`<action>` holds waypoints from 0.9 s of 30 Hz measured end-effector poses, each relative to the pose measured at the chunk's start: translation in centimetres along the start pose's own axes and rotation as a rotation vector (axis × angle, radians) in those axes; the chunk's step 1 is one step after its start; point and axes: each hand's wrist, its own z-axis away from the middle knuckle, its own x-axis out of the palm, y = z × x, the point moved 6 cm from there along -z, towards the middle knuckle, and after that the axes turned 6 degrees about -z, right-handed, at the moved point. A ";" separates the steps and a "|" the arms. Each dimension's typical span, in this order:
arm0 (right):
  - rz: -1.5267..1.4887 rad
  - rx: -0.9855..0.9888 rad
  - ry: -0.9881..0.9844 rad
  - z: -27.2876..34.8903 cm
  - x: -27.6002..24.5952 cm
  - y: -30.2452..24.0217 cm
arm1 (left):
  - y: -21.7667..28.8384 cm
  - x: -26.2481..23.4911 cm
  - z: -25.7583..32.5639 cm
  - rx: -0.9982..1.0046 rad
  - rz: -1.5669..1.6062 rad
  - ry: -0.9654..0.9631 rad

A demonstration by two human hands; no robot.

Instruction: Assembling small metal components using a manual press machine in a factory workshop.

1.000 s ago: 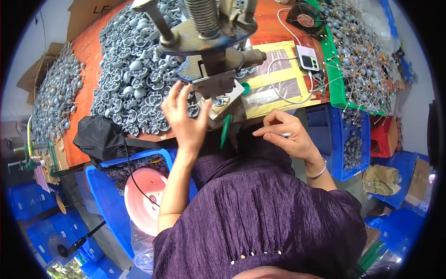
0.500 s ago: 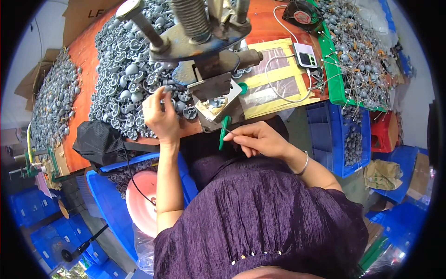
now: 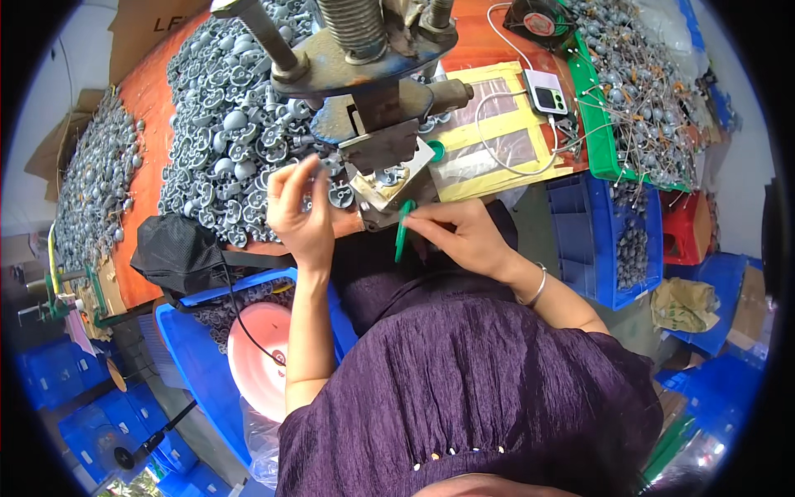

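My left hand [image 3: 300, 217] is raised beside the pile of grey plastic parts [image 3: 236, 157], its thumb and fingers pinching a small grey plastic part [image 3: 318, 169]. A metal press [image 3: 377, 116] stands ahead of me, its blade-like plate above a metal block [image 3: 418, 170]. On that block sits another grey piece [image 3: 387, 177]. My right hand [image 3: 468, 238] is closed in a pinch at the upper part of a green strip-like handle [image 3: 402, 236] in front of the block. Whether its fingertips grip the handle or something thin beside it, I cannot tell.
At the right, a green tray [image 3: 603, 137] holds grey balls with wires. A white device [image 3: 545, 91] with a cable lies on the yellow-taped board [image 3: 468, 186]. A black bag [image 3: 178, 253] hangs at the table's front edge, above a blue bin [image 3: 190, 356] and a pink basin [image 3: 252, 389].
My left hand has shifted slightly right, towards the press, with the small grey part. My right hand has moved up to the green handle's upper part.
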 end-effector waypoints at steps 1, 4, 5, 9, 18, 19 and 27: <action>-0.005 -0.001 -0.007 -0.4 0.2 -0.2 | 0.0 0.1 1.0 -0.114 0.174 -0.038; 0.213 -0.197 0.143 -1.4 -0.1 -2.0 | 1.1 1.0 2.5 -0.199 0.322 -0.132; 0.212 -0.195 0.141 -1.6 0.0 -2.2 | 1.1 1.1 2.8 -0.183 0.358 -0.129; 0.331 -0.304 0.168 -1.6 0.0 -3.0 | 1.6 0.6 2.9 -0.208 0.360 -0.076; 0.194 -0.280 0.039 -1.5 -0.4 -2.8 | 2.2 2.3 3.1 -0.459 0.738 -0.248; 0.081 -0.208 -0.002 -1.9 -0.4 -2.3 | 1.9 2.5 3.5 -0.573 0.923 -0.260; -0.710 0.535 -0.190 -1.4 1.0 1.9 | 6.1 2.1 3.5 0.158 0.220 -0.402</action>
